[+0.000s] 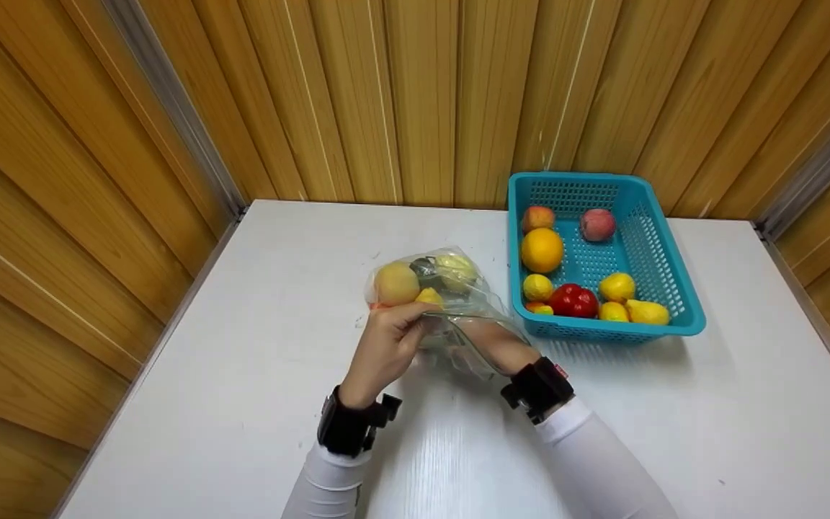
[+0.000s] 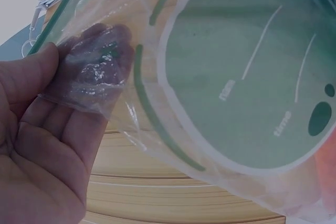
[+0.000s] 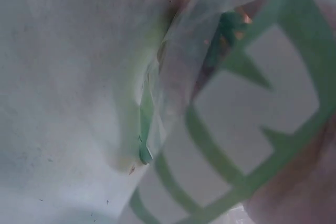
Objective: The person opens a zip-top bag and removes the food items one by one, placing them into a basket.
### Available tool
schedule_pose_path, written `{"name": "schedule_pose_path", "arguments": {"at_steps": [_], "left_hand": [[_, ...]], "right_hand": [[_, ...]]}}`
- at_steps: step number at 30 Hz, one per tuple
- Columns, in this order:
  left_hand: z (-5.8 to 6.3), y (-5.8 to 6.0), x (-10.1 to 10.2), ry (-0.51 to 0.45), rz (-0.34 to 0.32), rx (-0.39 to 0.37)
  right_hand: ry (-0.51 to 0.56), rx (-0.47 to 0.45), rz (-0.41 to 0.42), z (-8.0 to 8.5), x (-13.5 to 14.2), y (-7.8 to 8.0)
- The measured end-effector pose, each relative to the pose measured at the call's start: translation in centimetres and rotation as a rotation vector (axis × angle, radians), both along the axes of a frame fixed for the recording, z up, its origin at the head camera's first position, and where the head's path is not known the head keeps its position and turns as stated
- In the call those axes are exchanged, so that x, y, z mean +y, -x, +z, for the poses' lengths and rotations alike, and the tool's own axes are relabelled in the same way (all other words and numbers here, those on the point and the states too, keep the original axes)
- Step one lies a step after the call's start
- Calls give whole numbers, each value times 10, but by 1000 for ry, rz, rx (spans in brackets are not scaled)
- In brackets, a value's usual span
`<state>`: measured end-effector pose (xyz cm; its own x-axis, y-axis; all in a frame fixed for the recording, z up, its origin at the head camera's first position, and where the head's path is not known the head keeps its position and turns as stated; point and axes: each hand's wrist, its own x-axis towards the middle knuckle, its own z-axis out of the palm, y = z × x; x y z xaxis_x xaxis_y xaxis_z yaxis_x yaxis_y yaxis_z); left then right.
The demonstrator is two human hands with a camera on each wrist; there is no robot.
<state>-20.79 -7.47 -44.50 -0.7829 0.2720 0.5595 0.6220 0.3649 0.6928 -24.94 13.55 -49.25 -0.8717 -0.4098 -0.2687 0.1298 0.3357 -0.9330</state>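
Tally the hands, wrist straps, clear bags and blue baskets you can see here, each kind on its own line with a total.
Hands: 2
Wrist straps: 2
Clear bag: 1
Blue basket: 1
Total: 6

Table before wall. On table: bag left of basket; fruit inside bag. Left hand at bag's near edge; right hand to the right, inside bag. In basket: orange along left side; lemon to its right, nearer the front.
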Motion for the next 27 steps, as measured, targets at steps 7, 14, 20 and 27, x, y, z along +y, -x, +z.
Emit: {"name": "schedule_pose_path", "arguments": {"at_steps": [7, 14, 20, 27], "left_hand": [[0, 0, 0, -14, -7, -20], [-2, 0, -1, -29, -9, -44], [-1, 1, -1, -36, -24, -41], [-1, 1, -3, -43, -18, -16]], "right_hand": [[136, -182, -46, -3, -5, 0], [94, -196, -67, -1, -6, -1], [-21, -66, -47, 0, -5, -2], [138, -110, -61, 4, -5, -1]]}}
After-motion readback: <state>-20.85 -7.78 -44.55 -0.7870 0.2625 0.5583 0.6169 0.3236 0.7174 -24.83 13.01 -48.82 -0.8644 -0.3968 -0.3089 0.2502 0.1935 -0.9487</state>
